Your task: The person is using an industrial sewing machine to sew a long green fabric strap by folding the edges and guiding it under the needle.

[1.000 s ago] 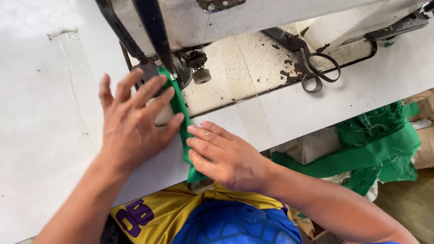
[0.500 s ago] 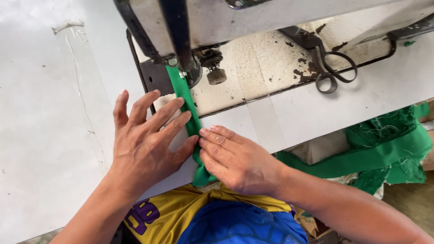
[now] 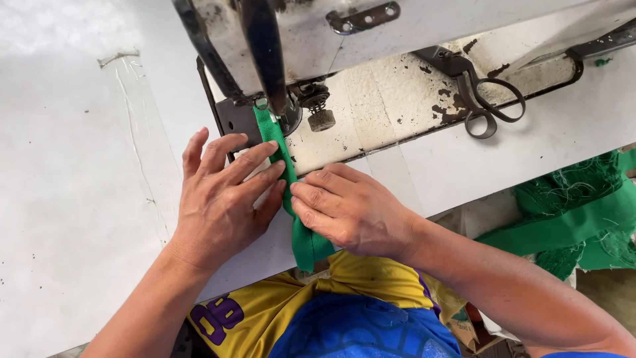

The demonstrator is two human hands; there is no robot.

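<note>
A narrow green fabric strip (image 3: 301, 237) runs from the table's near edge up under the presser foot (image 3: 265, 109) of a worn white sewing machine (image 3: 397, 40). My left hand (image 3: 222, 199) lies flat on the white table, fingers spread, fingertips touching the strip's left side. My right hand (image 3: 351, 209) presses down on the strip from the right, fingers bent and fingertips pinching its edge. The two hands almost touch across the strip.
Black scissors (image 3: 487, 99) lie on the machine bed to the right. A pile of green fabric (image 3: 576, 219) hangs off the table's right side. The white table (image 3: 73, 199) stretches left, with a taped seam. A yellow and blue shirt shows below.
Both hands have slid along the strip toward the presser foot, and they sit closer together. The view has shifted slightly, so the machine looks lower and nearer.
</note>
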